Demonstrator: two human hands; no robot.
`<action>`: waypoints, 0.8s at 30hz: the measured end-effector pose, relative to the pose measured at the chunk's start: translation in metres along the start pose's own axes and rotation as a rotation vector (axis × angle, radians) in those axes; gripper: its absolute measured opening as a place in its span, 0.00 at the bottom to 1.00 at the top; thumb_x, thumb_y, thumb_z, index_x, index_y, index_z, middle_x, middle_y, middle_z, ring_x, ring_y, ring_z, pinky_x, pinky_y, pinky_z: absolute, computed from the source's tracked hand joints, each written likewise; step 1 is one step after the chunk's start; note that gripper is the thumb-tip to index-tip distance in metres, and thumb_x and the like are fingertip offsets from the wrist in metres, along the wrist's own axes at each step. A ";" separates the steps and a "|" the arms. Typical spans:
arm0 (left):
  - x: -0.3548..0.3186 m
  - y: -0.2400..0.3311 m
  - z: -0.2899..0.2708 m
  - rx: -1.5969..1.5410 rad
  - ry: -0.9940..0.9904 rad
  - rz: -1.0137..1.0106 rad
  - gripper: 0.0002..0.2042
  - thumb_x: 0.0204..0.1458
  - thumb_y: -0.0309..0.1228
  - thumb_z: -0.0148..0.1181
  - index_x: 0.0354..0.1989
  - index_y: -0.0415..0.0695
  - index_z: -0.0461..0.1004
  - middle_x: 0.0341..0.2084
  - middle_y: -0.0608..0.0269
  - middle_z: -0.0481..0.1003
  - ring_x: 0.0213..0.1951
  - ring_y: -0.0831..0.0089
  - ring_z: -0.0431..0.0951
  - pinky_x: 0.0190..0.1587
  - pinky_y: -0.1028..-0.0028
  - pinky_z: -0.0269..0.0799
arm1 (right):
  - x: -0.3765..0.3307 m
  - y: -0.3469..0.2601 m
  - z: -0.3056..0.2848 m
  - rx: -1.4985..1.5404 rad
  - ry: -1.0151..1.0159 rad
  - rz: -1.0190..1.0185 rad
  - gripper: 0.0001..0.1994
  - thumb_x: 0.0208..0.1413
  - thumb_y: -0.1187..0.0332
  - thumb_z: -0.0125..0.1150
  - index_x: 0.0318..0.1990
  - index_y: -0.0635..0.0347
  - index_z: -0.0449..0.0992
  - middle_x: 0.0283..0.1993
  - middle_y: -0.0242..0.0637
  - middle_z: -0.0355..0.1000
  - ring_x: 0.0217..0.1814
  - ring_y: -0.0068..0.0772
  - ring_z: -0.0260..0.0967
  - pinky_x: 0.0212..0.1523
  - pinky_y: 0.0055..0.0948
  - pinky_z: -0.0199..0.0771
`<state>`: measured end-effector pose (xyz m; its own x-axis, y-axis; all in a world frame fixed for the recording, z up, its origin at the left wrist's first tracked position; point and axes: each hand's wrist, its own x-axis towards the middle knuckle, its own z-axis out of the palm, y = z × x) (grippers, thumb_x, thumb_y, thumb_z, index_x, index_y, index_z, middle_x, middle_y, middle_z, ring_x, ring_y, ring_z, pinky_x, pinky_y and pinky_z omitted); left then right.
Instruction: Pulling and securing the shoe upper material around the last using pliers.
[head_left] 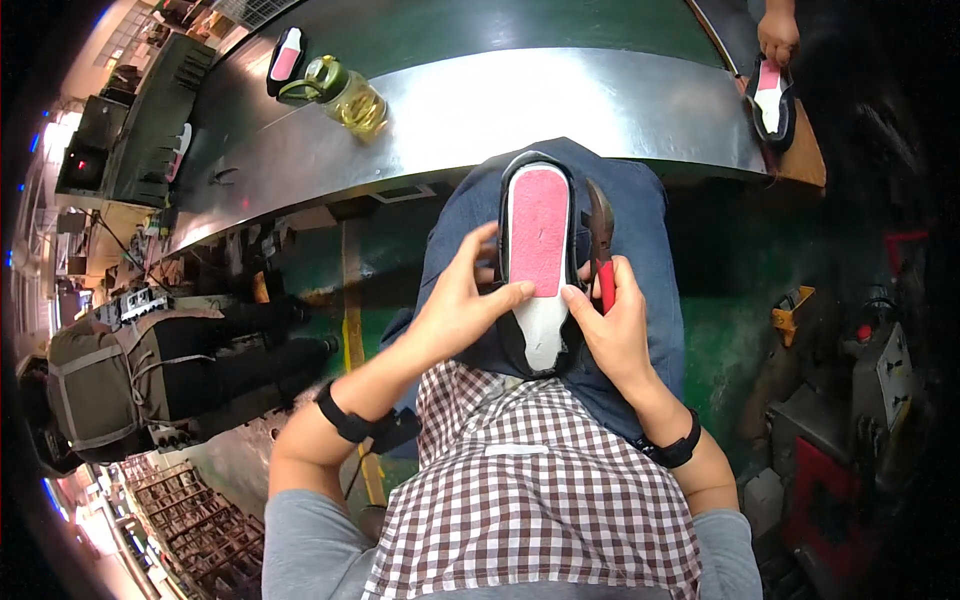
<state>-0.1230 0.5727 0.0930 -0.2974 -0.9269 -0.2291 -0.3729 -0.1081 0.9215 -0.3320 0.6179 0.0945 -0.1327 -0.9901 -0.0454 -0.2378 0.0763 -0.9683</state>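
1 chkd apron [530, 510]; L hand [463, 305] half-closed on 1 shoe [540, 235]; R hand [612, 325] curled rnd 1 pliers [602, 240].

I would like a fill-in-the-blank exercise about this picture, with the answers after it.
The red-handled metal pliers are in the person's ____ hand.
The long black shoe with a white underside bears a ____ panel there.
The transparent yellowish bottle has a ____ lid.
The brown-and-white cloth apron has a ____ pattern.

Missing words: right; pink; green; checked.
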 end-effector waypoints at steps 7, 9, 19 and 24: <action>-0.030 0.007 0.012 0.234 0.277 0.011 0.20 0.58 0.37 0.62 0.52 0.34 0.73 0.30 0.54 0.72 0.30 0.69 0.73 0.34 0.70 0.69 | 0.004 -0.004 0.010 -0.070 -0.023 -0.105 0.15 0.49 0.74 0.69 0.38 0.67 0.67 0.33 0.37 0.61 0.28 0.28 0.61 0.31 0.29 0.64; -0.028 0.002 0.006 0.262 0.282 0.024 0.18 0.59 0.38 0.59 0.50 0.35 0.73 0.27 0.53 0.70 0.26 0.66 0.71 0.33 0.70 0.68 | 0.004 -0.007 0.011 -0.076 -0.044 -0.094 0.14 0.49 0.76 0.68 0.38 0.67 0.67 0.33 0.37 0.61 0.29 0.28 0.61 0.31 0.29 0.64; -0.036 -0.016 -0.019 -0.270 -0.078 -0.088 0.15 0.55 0.26 0.52 0.51 0.36 0.72 0.31 0.59 0.76 0.32 0.76 0.78 0.34 0.77 0.74 | 0.004 -0.013 0.007 -0.012 -0.186 -0.027 0.12 0.46 0.80 0.60 0.38 0.63 0.67 0.28 0.34 0.63 0.28 0.24 0.62 0.32 0.27 0.66; -0.041 0.004 -0.011 -0.059 -0.074 -0.345 0.20 0.57 0.39 0.62 0.48 0.34 0.69 0.26 0.58 0.77 0.27 0.76 0.78 0.29 0.74 0.74 | 0.006 -0.010 0.007 -0.055 -0.174 -0.039 0.12 0.45 0.80 0.60 0.38 0.63 0.67 0.28 0.34 0.63 0.28 0.24 0.62 0.32 0.27 0.66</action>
<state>-0.1028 0.6063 0.1100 -0.2265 -0.8035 -0.5505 -0.4118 -0.4331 0.8017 -0.3240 0.6100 0.1025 0.0449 -0.9975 -0.0545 -0.2925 0.0390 -0.9555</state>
